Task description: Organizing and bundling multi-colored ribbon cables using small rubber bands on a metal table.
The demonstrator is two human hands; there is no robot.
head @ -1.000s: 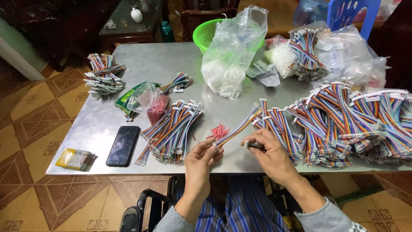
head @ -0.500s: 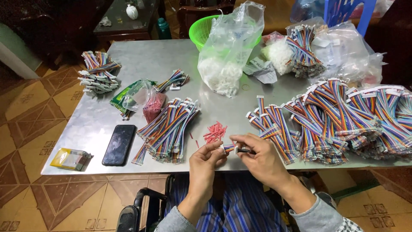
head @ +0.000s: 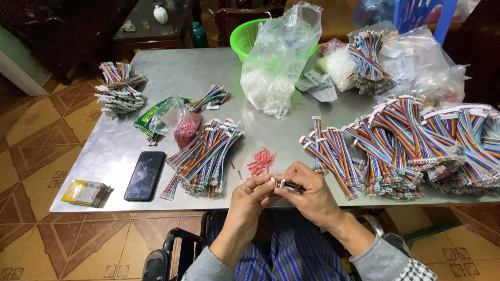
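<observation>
Both hands meet at the near edge of the metal worktop. The left hand and right hand each have their grip pinched shut on a small white connector with a dark stub (too small to make out further). Just beyond lie loose red pieces, flanked by a rainbow wire bundle and a larger heap. A black phone lies to the left.
</observation>
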